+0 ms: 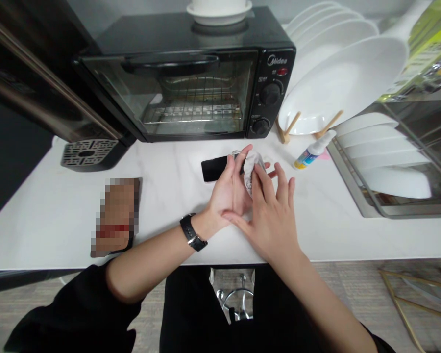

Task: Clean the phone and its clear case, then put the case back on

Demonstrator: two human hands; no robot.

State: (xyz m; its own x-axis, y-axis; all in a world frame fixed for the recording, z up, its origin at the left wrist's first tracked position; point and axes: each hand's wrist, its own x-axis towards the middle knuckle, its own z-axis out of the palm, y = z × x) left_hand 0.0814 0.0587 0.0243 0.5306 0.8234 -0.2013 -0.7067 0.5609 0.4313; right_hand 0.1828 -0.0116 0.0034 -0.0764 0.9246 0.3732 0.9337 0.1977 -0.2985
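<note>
Holds left grip [226, 193] loosely unfolded, palm up, thumb stretched out, some fingers hidden behind a crumpled white wad [252, 161]. Lays right grip [274, 223] over that palm, fingers spread, thumb well apart from them at the base of the left palm; touches the wad with the nearer fingers, without closing around it. Cannot tell whether the wad is paper or cloth, nor whether the hidden fingers hook onto it. Places the wad between both palms, above the white desk [169, 196]. Wears a black-strapped watch [193, 233] on the left wrist.

Just beyond the left grip, on the desk: a dark-screened phone [211, 170], partly covered. Well to the left: a flat, dark-edged object [115, 215], pixelated on top. Behind: a black toaster oven [185, 83] with a white saucer [219, 19] on top. To the right: a small white bottle [308, 157] with a blue and yellow label, near white plates [345, 78] on edge between wooden pegs [293, 122]. At far right: white bowls [397, 181] in a metal sink.
</note>
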